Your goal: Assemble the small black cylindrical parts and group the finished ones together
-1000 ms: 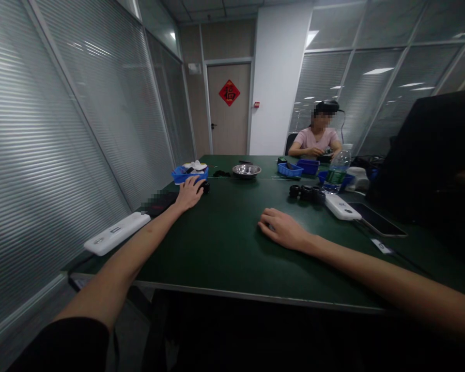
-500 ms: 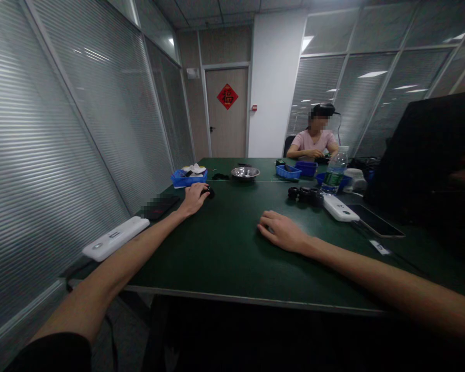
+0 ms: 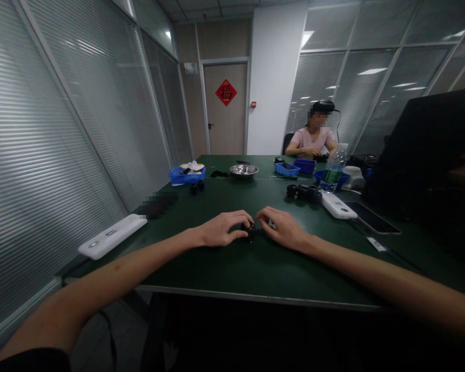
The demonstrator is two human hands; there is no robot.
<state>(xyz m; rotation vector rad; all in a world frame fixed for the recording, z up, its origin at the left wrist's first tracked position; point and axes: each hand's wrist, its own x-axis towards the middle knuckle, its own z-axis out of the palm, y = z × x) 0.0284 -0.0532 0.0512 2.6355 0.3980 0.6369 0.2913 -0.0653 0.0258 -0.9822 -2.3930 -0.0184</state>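
A small round black part (image 3: 249,232) is between the thumb and fingers of my left hand (image 3: 223,229), low over the middle of the green table (image 3: 217,268). Just to its right, my right hand (image 3: 282,227) rests on the table with its fingers curled and a small gap between thumb and forefinger; nothing shows in it. More small black parts (image 3: 197,187) stand beside the blue basket (image 3: 186,175) at the back left. Several black round parts (image 3: 304,193) lie grouped beyond my right hand.
A metal bowl (image 3: 244,171) stands at the back. On the right are a water bottle (image 3: 333,170), a white power bank (image 3: 337,205) and a phone (image 3: 373,217). Another white device (image 3: 113,236) lies left. A person (image 3: 313,138) sits at the far side.
My left hand has moved from beside the blue basket towards me and to the right, bringing a black part near my right hand. My right hand has hardly moved.
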